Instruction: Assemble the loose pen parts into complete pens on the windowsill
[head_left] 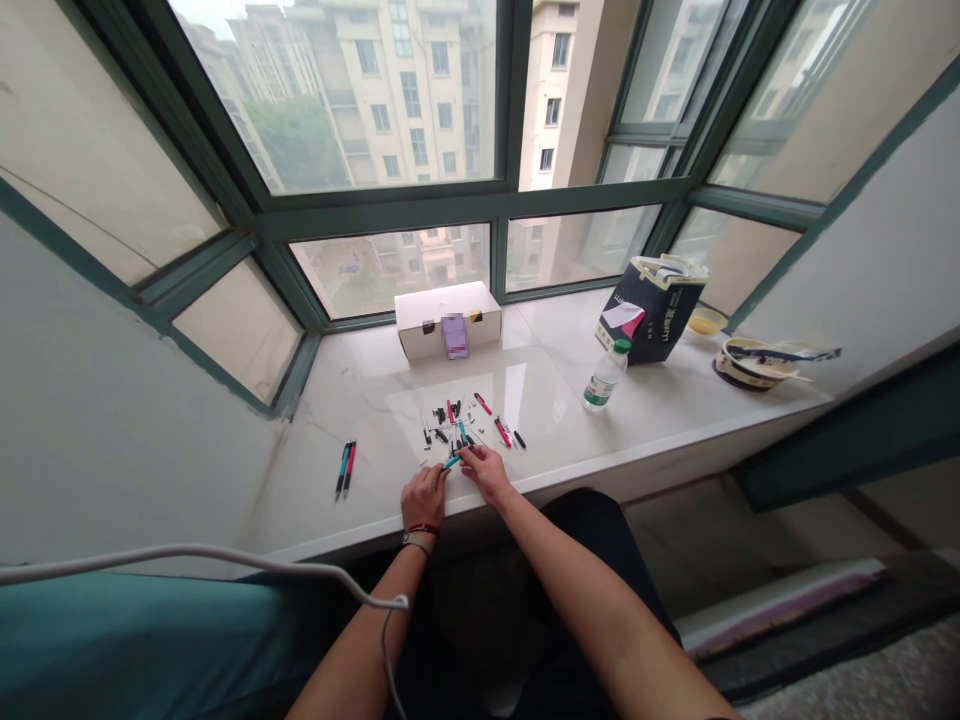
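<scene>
A teal pen barrel [451, 462] spans the gap between my hands at the front of the white sill. The fingers of my left hand [424, 497] are closed on its lower left end. At its upper right end, my right hand [486, 473] pinches it; any small part at those fingertips is too small to make out. Just beyond lie loose pen parts, with a black piece [441, 436] and another teal barrel [463, 432] among them. Red barrels [483, 403] and a black grip [520, 439] lie to the right. Two pens, teal [343, 468] and red [350, 466], rest side by side at left.
A white box [448, 322] stands against the window. To the right are a plastic bottle [606, 377] with a green cap, a dark paper bag [651, 310] and a bowl [752, 364]. A white cable [225, 556] crosses the lower left.
</scene>
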